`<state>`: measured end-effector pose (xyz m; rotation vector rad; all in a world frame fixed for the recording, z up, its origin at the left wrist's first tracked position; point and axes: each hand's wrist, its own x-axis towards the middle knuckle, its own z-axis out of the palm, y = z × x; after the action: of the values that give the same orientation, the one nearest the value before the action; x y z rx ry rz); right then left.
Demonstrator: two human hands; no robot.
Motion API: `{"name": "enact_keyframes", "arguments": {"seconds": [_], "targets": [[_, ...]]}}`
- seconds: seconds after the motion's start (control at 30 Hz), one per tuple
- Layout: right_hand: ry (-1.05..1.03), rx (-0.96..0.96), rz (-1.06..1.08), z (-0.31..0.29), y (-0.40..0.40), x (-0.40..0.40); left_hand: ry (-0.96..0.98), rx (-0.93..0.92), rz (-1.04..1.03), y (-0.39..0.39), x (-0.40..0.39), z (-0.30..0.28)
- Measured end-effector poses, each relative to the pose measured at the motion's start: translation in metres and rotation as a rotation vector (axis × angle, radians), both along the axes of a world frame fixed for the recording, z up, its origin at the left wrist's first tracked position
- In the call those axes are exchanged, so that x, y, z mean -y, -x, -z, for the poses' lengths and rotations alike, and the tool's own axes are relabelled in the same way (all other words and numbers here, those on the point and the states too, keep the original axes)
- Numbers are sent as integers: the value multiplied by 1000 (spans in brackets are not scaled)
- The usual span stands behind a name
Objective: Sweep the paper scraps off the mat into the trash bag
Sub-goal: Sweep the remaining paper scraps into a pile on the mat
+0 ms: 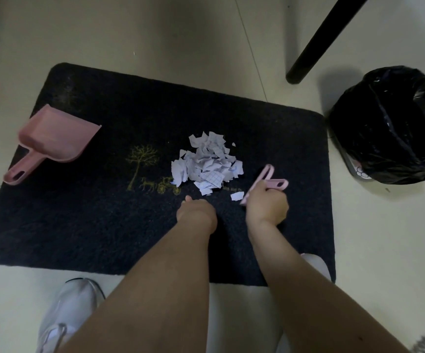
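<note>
1. On the dark mat (104, 225), near its middle, you have the paper scraps (207, 163) gathered into one loose heap, with a stray piece (237, 196) lying just apart on the near side.

2. Your right hand (267, 206) is curled round the handle of the pink brush (266, 179). The brush's long axis runs from your fist up and away, slanting slightly right, just to the right of the heap.

3. Your left hand (197, 212) rests low on the mat, just on the near side of the heap. One fingertip shows at its far edge; whether the other fingers are spread or curled, you cannot tell from this angle.

4. The pink dustpan (53, 142) lies at the mat's left edge, well apart from the heap, mouth facing right toward the scraps, handle pointing down-left. Your left hand is the nearer one to it.

5. The trash bag (394, 123) stands off the mat's right side, so the heap sits between pan and bag.

6. Likely next: fetch the pan with your left hand, set its mouth against the heap's left side, and brush leftward into it.
</note>
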<state>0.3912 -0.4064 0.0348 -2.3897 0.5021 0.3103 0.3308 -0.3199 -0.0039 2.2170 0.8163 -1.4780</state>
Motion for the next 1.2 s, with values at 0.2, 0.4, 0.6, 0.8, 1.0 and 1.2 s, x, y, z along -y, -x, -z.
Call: {"name": "enact_keyframes", "arguments": {"seconds": [0.2,0.4,0.6,0.8,1.0,1.2], "targets": [[-319,7,159,-10,2,-16,-2,-2,2,0,-1,-3],[-318,115,279,-24,-21,6,11,27,-32,1,0,-2],[-276,202,210,-39,-41,8,31,38,-20,1,-6,-9],[-262,203,-128,-40,-43,-45,12,214,32,3,-47,-23],[-276,139,-413,-39,-19,-124,-270,493,-198,36,-132,-38],[-250,63,-576,-32,21,-182,-657,594,-323,97,-210,-38]]}}
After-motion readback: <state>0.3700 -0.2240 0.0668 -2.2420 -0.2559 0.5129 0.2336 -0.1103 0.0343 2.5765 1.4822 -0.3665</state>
